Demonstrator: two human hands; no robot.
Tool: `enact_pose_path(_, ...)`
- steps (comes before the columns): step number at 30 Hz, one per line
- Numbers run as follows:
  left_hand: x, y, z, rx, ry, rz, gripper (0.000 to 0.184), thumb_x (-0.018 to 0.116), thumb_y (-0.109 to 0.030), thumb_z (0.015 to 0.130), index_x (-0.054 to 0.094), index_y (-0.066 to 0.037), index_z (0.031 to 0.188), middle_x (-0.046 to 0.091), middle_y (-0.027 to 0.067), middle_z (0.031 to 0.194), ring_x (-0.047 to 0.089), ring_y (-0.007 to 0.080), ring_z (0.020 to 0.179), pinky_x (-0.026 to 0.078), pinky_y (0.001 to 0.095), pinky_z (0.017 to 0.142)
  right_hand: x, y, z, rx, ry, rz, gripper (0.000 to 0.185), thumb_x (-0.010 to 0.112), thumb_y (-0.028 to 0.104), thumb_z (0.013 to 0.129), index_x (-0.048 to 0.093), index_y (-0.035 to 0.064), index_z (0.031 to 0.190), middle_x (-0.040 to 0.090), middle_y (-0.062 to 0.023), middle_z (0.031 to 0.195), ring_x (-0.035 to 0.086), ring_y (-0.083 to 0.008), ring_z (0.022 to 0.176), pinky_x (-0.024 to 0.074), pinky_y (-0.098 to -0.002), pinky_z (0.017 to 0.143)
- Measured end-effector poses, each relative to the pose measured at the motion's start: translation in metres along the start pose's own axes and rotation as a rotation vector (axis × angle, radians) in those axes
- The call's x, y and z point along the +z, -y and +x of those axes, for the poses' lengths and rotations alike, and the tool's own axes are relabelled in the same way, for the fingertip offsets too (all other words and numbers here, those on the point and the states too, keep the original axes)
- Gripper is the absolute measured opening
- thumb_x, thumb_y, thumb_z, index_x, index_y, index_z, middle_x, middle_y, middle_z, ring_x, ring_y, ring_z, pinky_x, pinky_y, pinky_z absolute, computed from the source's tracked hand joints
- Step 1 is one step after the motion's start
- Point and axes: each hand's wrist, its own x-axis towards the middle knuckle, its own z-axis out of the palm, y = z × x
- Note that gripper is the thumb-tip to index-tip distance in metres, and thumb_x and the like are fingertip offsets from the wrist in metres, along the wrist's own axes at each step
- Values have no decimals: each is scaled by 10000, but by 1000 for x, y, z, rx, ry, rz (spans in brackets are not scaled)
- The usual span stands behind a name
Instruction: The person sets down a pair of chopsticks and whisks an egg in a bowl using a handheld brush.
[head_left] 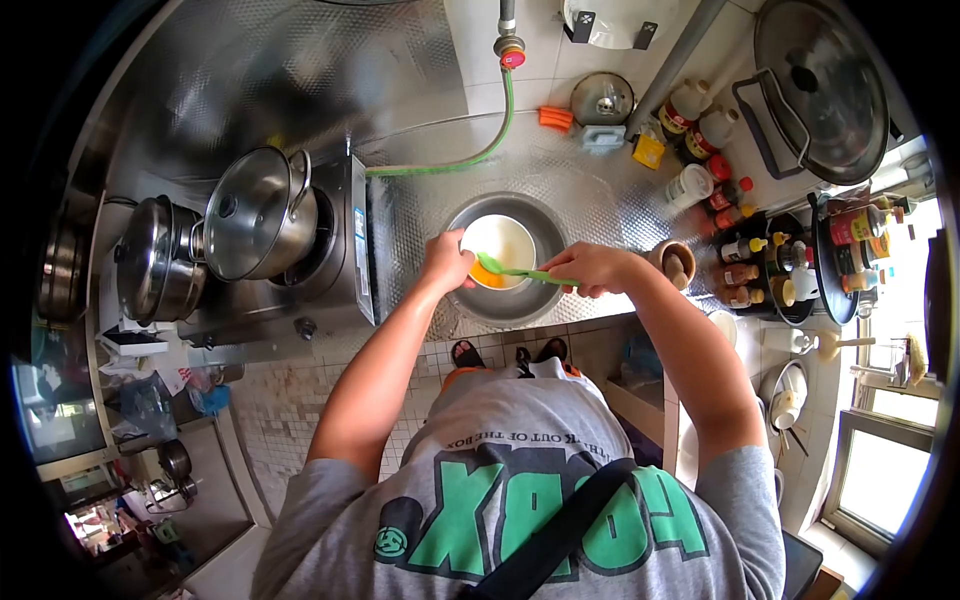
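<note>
A white bowl [514, 236] with yellow-orange liquid, which looks like egg, in its lower part is over a wide grey metal basin [543, 302] on the counter. My left hand [446, 262] grips the bowl's left rim, fingers closed on it. In my right hand [598, 270] is the handle of a green spoon [520, 271], held from the right. The spoon's head reaches into the bowl at the liquid. Whether the bowl rests on the basin's bottom or is held above it, I cannot tell.
On the left, a lidded steel pot [255, 222] stands on the gas stove [362, 240]. A green hose [440, 168] runs behind the basin. Several sauce bottles [735, 248] crowd the right side, beside a brown pot [672, 258]. A large lid [820, 90] hangs on the wall.
</note>
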Motion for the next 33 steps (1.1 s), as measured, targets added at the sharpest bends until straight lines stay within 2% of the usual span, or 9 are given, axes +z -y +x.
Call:
enact_pose_path(2,-3,-9,-10,30,11,99,395,519,0,881,582,102,1258,715,254,847,717,270,559,588,345,532,-4,20,-17,-11,-96,-339,352,595,232,969,662,189,1312,683,-85,864,529,-120,525,419,-280,446)
enact_pose_path(7,-4,-19,-19,-25,77,19,363,495,9,896,604,80,1235,712,243,811,725,270,578,598,354,539,16,33,-18,-736,-912,-1447,373,579,172,893,698,244,1240,614,-31,978,630,-192,966,484,-348,888)
enact_pose_path(10,-8,-14,-14,14,52,35,319,495,17,892,617,92,1177,709,235,791,721,271,566,595,358,520,22,36,-22,-672,-788,-1461,352,535,198,937,661,192,1265,626,-57,1097,622,-219,1054,454,-379,990)
enact_pose_path(14,-17,-15,-12,76,-84,49,297,497,29,879,628,88,1139,707,234,781,715,263,551,588,357,497,44,50,-40,-140,-583,-1124,310,505,159,963,659,135,1232,674,-112,1101,685,-299,1006,543,-427,872)
enact_pose_path(15,-16,-15,-11,90,-115,91,305,498,31,880,631,74,1151,710,230,791,714,256,550,587,353,500,45,36,-31,-231,-566,-1031,286,495,141,960,660,106,1192,695,-179,1088,700,-355,990,558,-471,850)
enact_pose_path(19,-12,-20,-15,119,-129,170,310,497,34,876,626,79,1154,701,230,758,717,263,559,585,359,491,25,73,-38,-41,-512,-892,274,552,114,930,669,103,1177,698,-138,1110,684,-318,1046,534,-446,914)
enact_pose_path(23,-14,-26,-14,25,-29,86,314,501,26,881,622,82,1166,704,237,772,719,264,560,586,355,504,27,70,-27,-533,-799,-1565,347,556,175,961,617,153,1301,613,-76,1238,611,-231,1122,469,-381,950)
enact_pose_path(27,-24,-20,-11,46,-45,96,334,510,14,884,618,78,1193,708,226,776,716,256,554,585,349,508,26,37,-13,-400,-794,-1230,346,571,187,951,664,165,1284,677,-111,1126,677,-250,981,524,-401,840)
enact_pose_path(33,-12,-5,-10,173,-184,176,381,506,21,878,588,97,1242,699,227,748,712,246,542,580,333,485,6,55,-16,-27,-287,-602,294,539,216,921,752,81,1071,724,-222,973,718,-347,916,569,-486,790)
